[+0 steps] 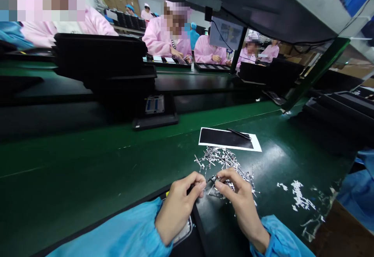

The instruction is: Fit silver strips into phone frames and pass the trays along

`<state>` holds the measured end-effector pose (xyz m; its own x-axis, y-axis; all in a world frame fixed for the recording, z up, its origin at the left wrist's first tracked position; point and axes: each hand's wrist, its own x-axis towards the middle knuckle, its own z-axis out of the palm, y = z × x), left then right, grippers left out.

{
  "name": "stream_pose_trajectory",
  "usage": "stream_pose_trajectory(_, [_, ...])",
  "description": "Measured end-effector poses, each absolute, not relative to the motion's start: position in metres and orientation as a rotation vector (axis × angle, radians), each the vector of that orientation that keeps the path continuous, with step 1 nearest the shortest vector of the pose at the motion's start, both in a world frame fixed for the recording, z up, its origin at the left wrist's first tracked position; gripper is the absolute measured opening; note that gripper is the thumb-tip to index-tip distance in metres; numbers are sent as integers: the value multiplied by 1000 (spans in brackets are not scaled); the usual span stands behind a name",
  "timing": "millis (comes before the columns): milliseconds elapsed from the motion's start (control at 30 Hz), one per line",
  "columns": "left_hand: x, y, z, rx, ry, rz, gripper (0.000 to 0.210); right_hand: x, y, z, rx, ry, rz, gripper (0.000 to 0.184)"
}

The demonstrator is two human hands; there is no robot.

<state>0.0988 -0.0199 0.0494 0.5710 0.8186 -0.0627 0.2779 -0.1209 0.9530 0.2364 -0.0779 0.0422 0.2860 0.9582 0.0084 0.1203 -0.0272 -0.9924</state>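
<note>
My left hand is closed in a pinch, thumb against forefinger. Whatever it may grip is too small to make out. Close beside it on the right, my right hand pinches a small dark and silvery strip-like part between thumb and fingers. A loose pile of thin silvery strips lies on the green table just beyond and under both hands. Beneath my left wrist is a black tray holding a flat device with a pale metal frame, mostly covered by my hand and sleeve.
Beyond the pile is a black sheet with a white border, with dark tweezers on it. White scraps lie at right. Stacked black trays stand back left. A green post rises at right. Co-workers in pink sit opposite.
</note>
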Motion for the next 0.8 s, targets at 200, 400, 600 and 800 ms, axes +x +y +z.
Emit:
stream_pose_trajectory(200, [98, -26, 54, 1706, 849, 532, 27, 235, -76, 41, -1308, -1040, 1214, 11])
stream_pose_trajectory(400, [97, -23, 55, 1667, 814, 483, 27, 235, -78, 43, -1351, -1134, 1140, 14])
stream_pose_trajectory(600, [96, -18, 57, 1504, 727, 395, 28, 235, -79, 45, -1412, -1258, 1016, 14])
stream_pose_trajectory(800, [96, -19, 60, 1470, 772, 446, 29, 245, -75, 36, -1560, -1267, 853, 10])
